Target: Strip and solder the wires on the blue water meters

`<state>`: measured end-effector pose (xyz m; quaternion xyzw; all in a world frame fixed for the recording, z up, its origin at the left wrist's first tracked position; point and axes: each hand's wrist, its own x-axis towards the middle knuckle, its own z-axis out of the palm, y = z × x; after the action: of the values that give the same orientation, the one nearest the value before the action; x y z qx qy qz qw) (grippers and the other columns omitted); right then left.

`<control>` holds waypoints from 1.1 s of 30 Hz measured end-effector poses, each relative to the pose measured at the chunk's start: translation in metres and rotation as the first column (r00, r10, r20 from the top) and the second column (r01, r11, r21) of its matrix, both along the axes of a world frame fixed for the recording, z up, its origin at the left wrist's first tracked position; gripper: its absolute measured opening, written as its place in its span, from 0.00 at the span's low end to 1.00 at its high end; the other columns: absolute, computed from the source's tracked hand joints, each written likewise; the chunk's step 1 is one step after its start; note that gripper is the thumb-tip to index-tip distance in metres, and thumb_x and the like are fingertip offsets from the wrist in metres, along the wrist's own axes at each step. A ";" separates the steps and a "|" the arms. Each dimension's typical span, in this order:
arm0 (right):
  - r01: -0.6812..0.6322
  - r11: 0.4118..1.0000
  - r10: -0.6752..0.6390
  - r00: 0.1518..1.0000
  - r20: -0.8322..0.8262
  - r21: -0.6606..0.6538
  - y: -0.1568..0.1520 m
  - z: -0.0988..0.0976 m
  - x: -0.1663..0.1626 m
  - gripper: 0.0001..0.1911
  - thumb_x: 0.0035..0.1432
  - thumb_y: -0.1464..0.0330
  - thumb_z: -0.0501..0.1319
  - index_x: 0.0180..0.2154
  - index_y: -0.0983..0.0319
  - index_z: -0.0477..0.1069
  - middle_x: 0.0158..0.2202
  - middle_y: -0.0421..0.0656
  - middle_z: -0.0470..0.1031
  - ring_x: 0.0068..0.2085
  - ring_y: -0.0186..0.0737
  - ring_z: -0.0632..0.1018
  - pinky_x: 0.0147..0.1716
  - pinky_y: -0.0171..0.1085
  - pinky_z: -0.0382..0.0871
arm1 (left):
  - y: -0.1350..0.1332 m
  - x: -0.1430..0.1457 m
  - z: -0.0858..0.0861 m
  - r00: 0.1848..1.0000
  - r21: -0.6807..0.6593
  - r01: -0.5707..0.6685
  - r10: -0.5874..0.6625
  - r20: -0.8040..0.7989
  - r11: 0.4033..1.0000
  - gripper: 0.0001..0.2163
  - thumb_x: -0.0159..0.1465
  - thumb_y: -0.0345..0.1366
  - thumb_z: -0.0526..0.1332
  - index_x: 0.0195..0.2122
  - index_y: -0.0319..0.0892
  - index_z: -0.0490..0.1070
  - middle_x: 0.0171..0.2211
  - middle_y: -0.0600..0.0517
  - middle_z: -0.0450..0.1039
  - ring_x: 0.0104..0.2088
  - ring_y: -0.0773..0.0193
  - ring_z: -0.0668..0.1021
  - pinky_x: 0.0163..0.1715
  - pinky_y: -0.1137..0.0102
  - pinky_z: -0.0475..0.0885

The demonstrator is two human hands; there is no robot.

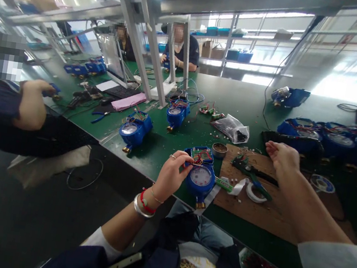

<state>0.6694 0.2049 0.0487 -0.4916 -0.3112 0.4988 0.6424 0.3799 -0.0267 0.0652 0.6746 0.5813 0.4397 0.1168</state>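
Observation:
A blue water meter with a clear round dial and a brass fitting stands at the bench edge in front of me. Its upper box is uncovered, showing a circuit board and thin red wires. My left hand pinches these wires between thumb and fingertips, just above the dial. Out to the right, my right hand is raised over the bench with fingers stretched and nothing visible in them. Beside it lies a long black object whose kind I cannot make out. Green-handled wire strippers rest on a cardboard sheet below.
A round tin, a white tape roll and a clear plastic bag surround the meter. More blue meters stand left, others in a row at right. Metal shelf posts rise ahead. A co-worker's arm is at far left.

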 end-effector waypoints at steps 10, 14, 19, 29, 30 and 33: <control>-0.617 0.712 0.365 0.733 0.573 0.336 -0.177 -0.008 -0.068 0.05 0.60 0.70 0.60 0.40 0.60 0.72 0.32 0.40 0.75 0.28 0.34 0.74 0.31 0.36 0.69 | 0.005 0.000 0.006 0.987 0.059 0.120 -0.113 -0.115 0.991 0.03 0.66 0.31 0.57 0.38 0.41 0.70 0.41 0.49 0.72 0.43 0.63 0.74 0.46 0.67 0.69; -0.706 0.551 0.153 0.610 0.778 0.445 -0.189 -0.026 -0.082 0.07 0.62 0.74 0.55 0.41 0.59 0.69 0.37 0.43 0.73 0.39 0.38 0.75 0.40 0.38 0.69 | 0.002 0.002 0.012 0.962 0.002 0.211 -0.208 -0.176 0.977 0.04 0.67 0.30 0.55 0.40 0.41 0.69 0.39 0.50 0.72 0.42 0.64 0.74 0.44 0.69 0.69; -0.694 0.546 0.119 0.618 0.777 0.469 -0.183 -0.030 -0.089 0.08 0.63 0.75 0.54 0.43 0.59 0.67 0.43 0.46 0.70 0.45 0.39 0.73 0.46 0.40 0.69 | 0.005 0.005 0.015 0.952 -0.064 0.164 -0.175 -0.250 0.984 0.03 0.66 0.32 0.57 0.37 0.41 0.69 0.36 0.50 0.71 0.37 0.64 0.74 0.38 0.70 0.69; -0.697 0.571 0.159 0.613 0.774 0.434 -0.188 -0.027 -0.087 0.07 0.64 0.73 0.53 0.41 0.59 0.68 0.44 0.45 0.71 0.46 0.40 0.73 0.48 0.41 0.67 | 0.010 0.016 0.009 0.912 0.007 0.017 -0.012 -0.411 1.000 0.08 0.66 0.38 0.57 0.33 0.41 0.70 0.31 0.51 0.72 0.33 0.63 0.74 0.35 0.68 0.69; -0.689 0.591 0.166 0.612 0.773 0.420 -0.189 -0.027 -0.086 0.06 0.64 0.72 0.53 0.41 0.59 0.68 0.44 0.45 0.71 0.46 0.40 0.73 0.47 0.41 0.68 | 0.009 0.016 0.009 0.917 0.024 0.023 -0.011 -0.398 0.999 0.08 0.66 0.40 0.57 0.34 0.41 0.70 0.32 0.50 0.72 0.34 0.62 0.75 0.36 0.68 0.70; -0.586 0.731 0.157 0.644 0.749 0.350 -0.193 -0.027 -0.084 0.05 0.64 0.67 0.55 0.38 0.59 0.67 0.43 0.46 0.70 0.41 0.40 0.73 0.41 0.40 0.69 | 0.002 0.008 0.007 0.949 0.100 0.051 -0.017 -0.314 0.994 0.13 0.64 0.44 0.59 0.46 0.42 0.69 0.43 0.47 0.72 0.38 0.62 0.75 0.39 0.67 0.72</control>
<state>0.5859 0.0114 0.0217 -0.3443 -0.7536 0.2965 0.4750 0.3883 -0.0245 0.0726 0.7510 0.5563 0.3557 -0.0054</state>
